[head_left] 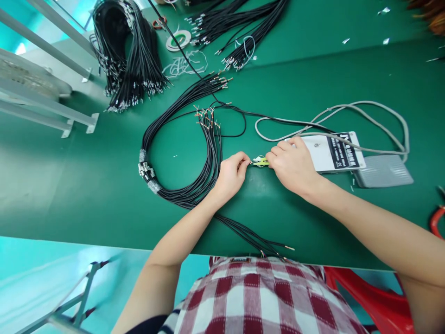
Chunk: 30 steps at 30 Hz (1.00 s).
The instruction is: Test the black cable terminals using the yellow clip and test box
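My left hand (232, 175) is closed in a pinch on a thin wire end, right beside the coil of black cables (167, 185). Facing it from the right, my right hand (294, 164) is closed around a small yellow-green and white piece (260, 161) that shows between the two hands; its exact shape is partly hidden by the fingers. Behind my right hand lies a white box with a black label (344, 150), and a grey pedal (384, 171) adjoins it. Several cable ends with bare copper tips (208, 118) rest inside the coil.
A grey cord (368, 103) loops over the box on the green table (104, 185). Further back are a hanging-looking bundle of black cables (128, 55), a white tape roll (178, 41) and more cables (243, 28). Red-handled tool (436, 222) at the right edge.
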Tool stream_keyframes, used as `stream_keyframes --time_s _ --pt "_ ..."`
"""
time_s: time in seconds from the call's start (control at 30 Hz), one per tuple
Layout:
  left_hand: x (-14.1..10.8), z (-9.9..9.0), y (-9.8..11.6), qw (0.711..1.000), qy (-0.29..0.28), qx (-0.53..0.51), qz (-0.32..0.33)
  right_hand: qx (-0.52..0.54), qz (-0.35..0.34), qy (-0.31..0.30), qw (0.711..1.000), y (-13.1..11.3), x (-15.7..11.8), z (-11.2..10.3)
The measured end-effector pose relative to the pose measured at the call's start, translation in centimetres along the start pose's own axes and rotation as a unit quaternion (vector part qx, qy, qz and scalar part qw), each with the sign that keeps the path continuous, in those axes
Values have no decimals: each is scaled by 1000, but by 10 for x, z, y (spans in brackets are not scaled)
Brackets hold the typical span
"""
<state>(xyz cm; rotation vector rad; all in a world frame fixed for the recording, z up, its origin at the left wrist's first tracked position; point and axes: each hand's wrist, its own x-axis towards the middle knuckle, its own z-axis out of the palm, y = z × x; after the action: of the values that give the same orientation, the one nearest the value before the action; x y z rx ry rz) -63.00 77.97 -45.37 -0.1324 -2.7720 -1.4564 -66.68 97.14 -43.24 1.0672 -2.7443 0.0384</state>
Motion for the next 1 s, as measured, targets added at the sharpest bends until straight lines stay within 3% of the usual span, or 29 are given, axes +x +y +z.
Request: stream_keyframes --time_s 0.1,0.33,0.5,0.63,0.77,0.87,1.0 --pt "3 2 -1 1000 -7 19 8 55 19 4 998 1 1 0" --pt "7 6 -2 999 -16 26 12 64 25 -6 998 0 1 0" --pt "8 7 -5 1000 -20 8 5 42 14 -22 999 0 -4 -15" --pt "7 6 -5 1000 -19 1 1 72 41 42 996 12 -38 -31" --pt "6 6 -5 1000 -16 0 1 97 162 183 965 18 -88 -27" --pt "5 8 -5 1000 -6 0 3 127 181 192 956 11 -110 -15" --pt "5 9 -5 1000 -1 14 7 106 167 193 961 0 -117 0"
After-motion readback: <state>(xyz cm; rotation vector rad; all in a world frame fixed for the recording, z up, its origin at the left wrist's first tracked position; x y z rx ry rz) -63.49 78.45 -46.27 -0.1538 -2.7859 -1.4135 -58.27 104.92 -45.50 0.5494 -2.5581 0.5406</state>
